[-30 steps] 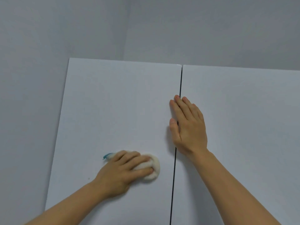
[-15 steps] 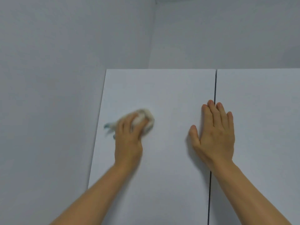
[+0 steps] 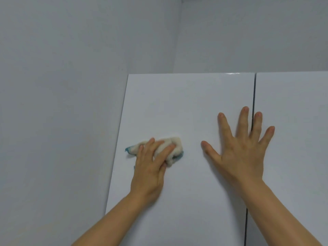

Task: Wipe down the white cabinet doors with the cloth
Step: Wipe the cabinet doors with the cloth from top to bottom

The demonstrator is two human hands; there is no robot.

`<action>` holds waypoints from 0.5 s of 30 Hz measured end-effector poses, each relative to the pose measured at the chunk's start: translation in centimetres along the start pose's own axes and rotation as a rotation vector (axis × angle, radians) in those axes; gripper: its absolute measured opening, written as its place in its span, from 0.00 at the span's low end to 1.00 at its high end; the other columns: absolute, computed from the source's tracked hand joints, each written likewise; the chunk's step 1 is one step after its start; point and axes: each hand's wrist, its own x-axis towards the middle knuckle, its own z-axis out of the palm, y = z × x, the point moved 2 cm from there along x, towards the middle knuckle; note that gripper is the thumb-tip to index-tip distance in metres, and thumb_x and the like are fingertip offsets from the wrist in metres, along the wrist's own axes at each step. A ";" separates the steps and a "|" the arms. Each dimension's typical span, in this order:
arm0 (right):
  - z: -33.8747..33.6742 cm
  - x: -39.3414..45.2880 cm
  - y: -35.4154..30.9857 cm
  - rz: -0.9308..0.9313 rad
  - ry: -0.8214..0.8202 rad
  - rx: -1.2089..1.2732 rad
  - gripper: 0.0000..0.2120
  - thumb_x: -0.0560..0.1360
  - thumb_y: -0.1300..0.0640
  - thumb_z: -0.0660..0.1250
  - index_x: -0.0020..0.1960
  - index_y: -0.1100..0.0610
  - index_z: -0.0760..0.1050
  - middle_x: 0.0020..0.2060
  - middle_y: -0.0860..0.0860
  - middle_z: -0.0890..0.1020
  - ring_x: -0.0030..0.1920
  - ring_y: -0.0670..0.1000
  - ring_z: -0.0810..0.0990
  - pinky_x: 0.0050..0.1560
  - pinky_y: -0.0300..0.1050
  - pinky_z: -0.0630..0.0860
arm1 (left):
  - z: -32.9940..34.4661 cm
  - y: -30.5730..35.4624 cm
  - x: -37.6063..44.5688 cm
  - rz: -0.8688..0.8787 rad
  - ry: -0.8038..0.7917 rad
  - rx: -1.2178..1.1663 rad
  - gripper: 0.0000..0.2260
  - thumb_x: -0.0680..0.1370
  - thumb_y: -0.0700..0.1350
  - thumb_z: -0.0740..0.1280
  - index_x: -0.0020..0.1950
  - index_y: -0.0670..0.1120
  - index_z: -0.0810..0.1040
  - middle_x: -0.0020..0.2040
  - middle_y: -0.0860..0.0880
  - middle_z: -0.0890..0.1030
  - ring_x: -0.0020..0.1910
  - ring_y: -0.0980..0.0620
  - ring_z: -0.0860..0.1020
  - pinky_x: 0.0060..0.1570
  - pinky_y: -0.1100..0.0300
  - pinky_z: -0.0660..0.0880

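The left hand (image 3: pixel 150 167) presses a bunched white cloth (image 3: pixel 170 148) with blue edging against the left door (image 3: pixel 186 107), fingers curled over it, near the door's left edge. The right hand (image 3: pixel 243 153) lies flat and empty, fingers spread wide, straddling the dark seam (image 3: pixel 253 93) between the left door and the right door (image 3: pixel 298 103). Grey walls (image 3: pixel 71 68) surround the cabinet.

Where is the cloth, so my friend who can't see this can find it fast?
Find the two white cabinet doors split by a dark gap, and take the left door. Partway down it, near its left edge, the left hand presses a bunched cloth against the door. It is the only soft, crumpled thing there, cream with blue-green edges, while the right hand lies flat, spread and empty across the gap.
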 end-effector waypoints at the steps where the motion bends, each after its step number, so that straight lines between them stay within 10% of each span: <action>1: 0.1 0.0 0.0 -0.001 0.008 0.003 0.43 0.76 0.24 0.47 0.85 0.45 0.49 0.84 0.62 0.46 0.82 0.69 0.43 0.77 0.77 0.45 | -0.5 -0.6 1.9 -0.016 0.046 -0.005 0.25 0.81 0.43 0.59 0.76 0.63 0.65 0.76 0.51 0.66 0.78 0.47 0.59 0.76 0.41 0.57; 9: 0.3 0.3 -0.1 -0.005 0.014 0.012 0.43 0.77 0.24 0.47 0.85 0.43 0.45 0.84 0.62 0.43 0.82 0.69 0.40 0.77 0.78 0.43 | -6.0 -3.0 19.5 -0.218 0.206 0.236 0.26 0.81 0.45 0.58 0.79 0.60 0.62 0.76 0.47 0.65 0.73 0.42 0.64 0.71 0.45 0.58; 15: 0.1 0.2 -0.2 -0.006 0.025 0.054 0.41 0.78 0.25 0.50 0.85 0.44 0.48 0.83 0.63 0.43 0.82 0.70 0.41 0.77 0.78 0.43 | -4.5 -4.8 8.4 -0.053 0.248 0.160 0.25 0.80 0.40 0.61 0.75 0.56 0.70 0.72 0.46 0.71 0.68 0.43 0.69 0.68 0.47 0.64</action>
